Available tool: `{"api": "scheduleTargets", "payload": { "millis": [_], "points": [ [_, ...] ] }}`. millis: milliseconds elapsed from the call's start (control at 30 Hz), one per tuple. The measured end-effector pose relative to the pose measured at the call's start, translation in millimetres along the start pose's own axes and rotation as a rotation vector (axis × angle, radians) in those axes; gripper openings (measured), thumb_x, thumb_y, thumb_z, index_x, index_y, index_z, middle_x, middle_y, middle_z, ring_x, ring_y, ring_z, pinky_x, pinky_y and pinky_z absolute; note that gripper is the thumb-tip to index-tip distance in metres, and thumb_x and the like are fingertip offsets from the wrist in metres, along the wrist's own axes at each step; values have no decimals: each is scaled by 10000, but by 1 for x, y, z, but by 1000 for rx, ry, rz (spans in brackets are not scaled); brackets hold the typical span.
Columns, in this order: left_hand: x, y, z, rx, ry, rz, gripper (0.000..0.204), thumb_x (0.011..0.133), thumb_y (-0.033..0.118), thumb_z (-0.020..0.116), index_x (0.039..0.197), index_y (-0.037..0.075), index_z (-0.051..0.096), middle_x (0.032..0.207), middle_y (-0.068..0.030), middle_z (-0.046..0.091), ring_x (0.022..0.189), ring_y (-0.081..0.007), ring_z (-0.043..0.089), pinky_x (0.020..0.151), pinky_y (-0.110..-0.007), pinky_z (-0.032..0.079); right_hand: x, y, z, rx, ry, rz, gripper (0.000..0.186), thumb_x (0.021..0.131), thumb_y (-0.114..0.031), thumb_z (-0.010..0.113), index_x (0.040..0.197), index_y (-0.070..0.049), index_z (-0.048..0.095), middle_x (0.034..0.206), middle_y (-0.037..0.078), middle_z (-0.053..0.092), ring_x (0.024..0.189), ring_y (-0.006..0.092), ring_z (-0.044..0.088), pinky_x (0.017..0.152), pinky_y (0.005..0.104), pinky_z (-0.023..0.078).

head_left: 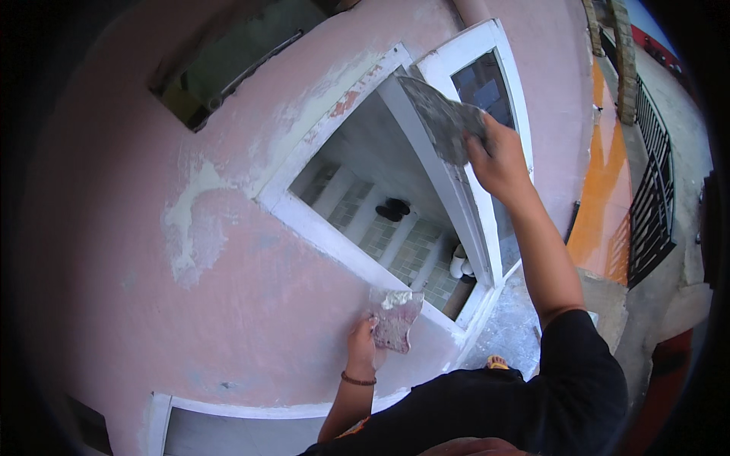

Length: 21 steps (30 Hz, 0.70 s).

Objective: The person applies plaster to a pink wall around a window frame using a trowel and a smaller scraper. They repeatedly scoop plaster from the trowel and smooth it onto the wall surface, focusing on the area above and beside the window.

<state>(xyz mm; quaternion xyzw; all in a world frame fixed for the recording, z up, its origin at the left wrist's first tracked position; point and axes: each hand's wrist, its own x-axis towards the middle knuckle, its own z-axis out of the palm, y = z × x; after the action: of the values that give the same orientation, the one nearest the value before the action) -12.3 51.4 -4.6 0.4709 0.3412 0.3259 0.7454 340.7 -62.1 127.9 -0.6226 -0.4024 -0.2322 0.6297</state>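
Note:
My right hand (498, 159) is raised and grips a wide grey putty blade (441, 115), whose flat face lies against the white frame (426, 156) of an open window. My left hand (363, 340), with a dark band at the wrist, holds a smaller putty-smeared plate (397, 318) carrying a lump of pale filler near the window's lower frame. The pink wall (228, 296) around the window shows white filler patches (190, 220) to the left and along the top of the frame.
Through the window I see a tiled floor with dark shoes (391, 209) and white pipes (460, 266). A second white frame (228, 410) sits below. At right lie an orange strip of ground (604, 197) and a black metal fence (650, 220).

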Motion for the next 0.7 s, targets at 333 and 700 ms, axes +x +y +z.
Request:
{"api": "scheduleTargets", "payload": {
  "millis": [333, 700],
  "points": [
    [1, -7, -9, 3, 3, 21, 385, 928, 98, 461, 1255, -59, 586, 1200, -129, 640, 1089, -231, 630, 968, -360, 490, 50, 1, 30, -131, 27, -99, 335, 850, -58, 585, 1177, -40, 658, 899, 224, 682, 803, 422, 658, 737, 497, 534],
    [28, 26, 17, 311, 146, 240, 317, 917, 54, 508, 1176, -72, 640, 1086, -101, 672, 989, -176, 636, 879, -292, 500, 41, 2, 24, -88, 39, -149, 394, 873, 9, 603, 1256, -69, 651, 942, 239, 699, 807, 388, 696, 744, 417, 546]
  ]
}}
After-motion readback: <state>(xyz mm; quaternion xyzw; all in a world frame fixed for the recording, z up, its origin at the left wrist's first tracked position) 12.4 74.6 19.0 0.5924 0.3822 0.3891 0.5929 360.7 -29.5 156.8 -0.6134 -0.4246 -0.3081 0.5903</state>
